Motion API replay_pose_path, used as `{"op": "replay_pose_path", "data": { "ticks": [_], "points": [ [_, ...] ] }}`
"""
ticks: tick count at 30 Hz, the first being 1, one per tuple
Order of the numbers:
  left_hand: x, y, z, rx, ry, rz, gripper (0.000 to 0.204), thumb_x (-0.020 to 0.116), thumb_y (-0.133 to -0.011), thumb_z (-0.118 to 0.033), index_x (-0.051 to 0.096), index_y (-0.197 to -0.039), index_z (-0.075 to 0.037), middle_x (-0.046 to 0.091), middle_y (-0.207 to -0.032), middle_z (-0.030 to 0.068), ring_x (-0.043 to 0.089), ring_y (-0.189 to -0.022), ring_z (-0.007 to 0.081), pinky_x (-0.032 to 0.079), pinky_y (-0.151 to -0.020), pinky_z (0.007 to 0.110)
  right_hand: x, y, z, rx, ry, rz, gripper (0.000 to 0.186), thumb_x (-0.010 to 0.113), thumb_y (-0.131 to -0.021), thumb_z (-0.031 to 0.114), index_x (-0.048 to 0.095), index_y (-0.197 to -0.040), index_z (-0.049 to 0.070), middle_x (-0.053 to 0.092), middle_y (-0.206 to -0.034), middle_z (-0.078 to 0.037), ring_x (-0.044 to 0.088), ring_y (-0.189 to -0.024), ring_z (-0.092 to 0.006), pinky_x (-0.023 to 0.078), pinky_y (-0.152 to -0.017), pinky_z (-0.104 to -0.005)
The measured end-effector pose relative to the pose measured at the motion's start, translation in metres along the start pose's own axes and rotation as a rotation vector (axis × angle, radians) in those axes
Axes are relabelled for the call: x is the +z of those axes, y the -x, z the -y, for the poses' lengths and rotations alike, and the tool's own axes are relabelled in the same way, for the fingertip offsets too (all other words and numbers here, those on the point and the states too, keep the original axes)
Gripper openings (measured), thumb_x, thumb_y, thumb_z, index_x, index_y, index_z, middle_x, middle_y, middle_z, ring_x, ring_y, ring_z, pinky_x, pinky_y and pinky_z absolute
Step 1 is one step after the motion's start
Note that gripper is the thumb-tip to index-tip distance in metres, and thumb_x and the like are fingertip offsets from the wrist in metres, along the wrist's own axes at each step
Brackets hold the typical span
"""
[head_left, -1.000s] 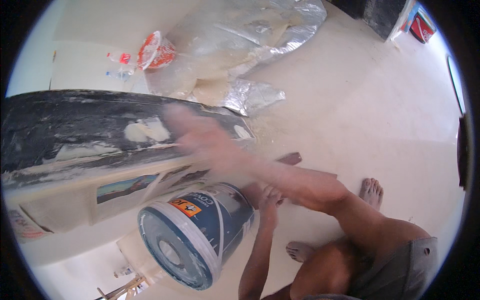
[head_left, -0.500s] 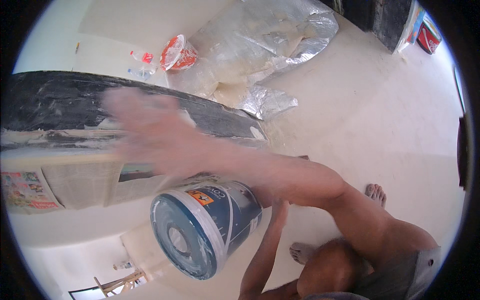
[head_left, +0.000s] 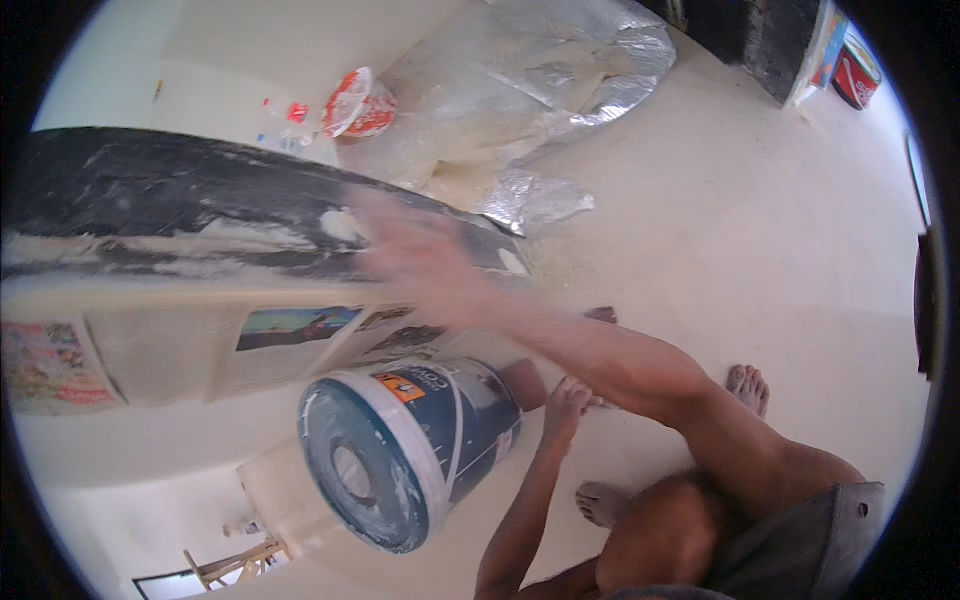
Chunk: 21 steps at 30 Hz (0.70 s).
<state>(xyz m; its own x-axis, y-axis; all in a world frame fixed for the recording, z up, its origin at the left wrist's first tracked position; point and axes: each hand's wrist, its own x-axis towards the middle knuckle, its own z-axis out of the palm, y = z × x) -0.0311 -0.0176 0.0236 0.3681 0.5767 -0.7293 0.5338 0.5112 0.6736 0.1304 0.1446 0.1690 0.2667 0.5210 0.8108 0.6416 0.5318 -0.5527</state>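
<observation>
My right hand [head_left: 420,250], smeared by motion, is over the black, white-smudged surface [head_left: 130,190]; whether it holds anything is hidden by the blur. Its arm crosses the middle of the view from the right. My left hand [head_left: 569,403] is low beside the right forearm, its fingers bent together, and what is in them is too small to make out. Close to it shows a flat reddish-brown piece [head_left: 525,385]; contact with the hand is unclear. Left of that is a blue paint bucket [head_left: 440,430] with a white rim, a wire handle and a smeared blue lid [head_left: 345,460].
Newspaper sheets [head_left: 160,360] cover the face below the black surface. Beyond lie a crumpled silver sheet [head_left: 560,75], a red-and-white bucket [head_left: 365,105] and plastic bottles [head_left: 285,125]. A red tub [head_left: 855,80] is at far right. My bare feet [head_left: 748,390] are on the pale floor.
My right hand has swept rightward along the black surface, uncovering its left part and more newspaper. More of my left hand now shows beside the forearm. The bucket stays in place.
</observation>
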Motion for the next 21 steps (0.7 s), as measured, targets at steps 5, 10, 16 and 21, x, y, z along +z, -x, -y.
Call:
{"op": "replay_pose_path", "data": {
  "ticks": [5, 10, 16, 21],
  "points": [
    [-0.027, -0.051, 0.063, 0.107, -0.315, 0.113, 0.041, 0.052, -0.094, -0.017, 0.051, -0.132, -0.002, 0.064, -0.119, 0.0063, 0.064, -0.081, 0.0121, 0.044, -0.072, 0.026, -0.029, -0.076, 0.069, 0.095, -0.249, -0.108, 0.057, 0.046, -0.092, 0.031, 0.036, -0.141, 0.004, 0.035, -0.146, -0.018, 0.033, -0.138, -0.0251, 0.024, -0.106, -0.0507],
    [0.008, -0.003, -0.002, 0.081, -0.005, 0.075, 0.044, 0.053, -0.093, -0.023, 0.052, -0.131, -0.001, 0.065, -0.116, 0.0089, 0.064, -0.079, 0.0119, 0.044, -0.067, 0.025, -0.007, 0.123, -0.063, 0.84, -0.439, 0.077, 0.059, 0.029, -0.102, 0.041, 0.026, -0.15, 0.005, 0.026, -0.156, -0.015, 0.026, -0.143, -0.0275, 0.024, -0.114, -0.0408],
    [0.007, -0.01, 0.022, 0.093, -0.137, 0.11, 0.044, 0.052, -0.095, -0.029, 0.053, -0.129, -0.001, 0.064, -0.117, 0.0122, 0.064, -0.083, 0.014, 0.045, -0.071, 0.026, -0.011, 0.035, -0.012, 0.691, -0.309, 0.239, 0.064, 0.031, -0.101, 0.047, 0.026, -0.149, 0.005, 0.026, -0.155, -0.018, 0.027, -0.142, -0.0286, 0.021, -0.112, -0.0475],
    [-0.01, -0.035, 0.054, 0.532, -0.348, -0.085, 0.041, 0.051, -0.095, -0.03, 0.059, -0.12, 0.001, 0.065, -0.113, 0.0142, 0.063, -0.089, 0.0138, 0.049, -0.077, 0.027, -0.035, -0.035, 0.056, 0.285, -0.278, 0.163, 0.063, 0.037, -0.096, 0.039, 0.026, -0.149, 0.007, 0.028, -0.153, -0.017, 0.027, -0.142, -0.0306, 0.019, -0.111, -0.0484]
  ]
}}
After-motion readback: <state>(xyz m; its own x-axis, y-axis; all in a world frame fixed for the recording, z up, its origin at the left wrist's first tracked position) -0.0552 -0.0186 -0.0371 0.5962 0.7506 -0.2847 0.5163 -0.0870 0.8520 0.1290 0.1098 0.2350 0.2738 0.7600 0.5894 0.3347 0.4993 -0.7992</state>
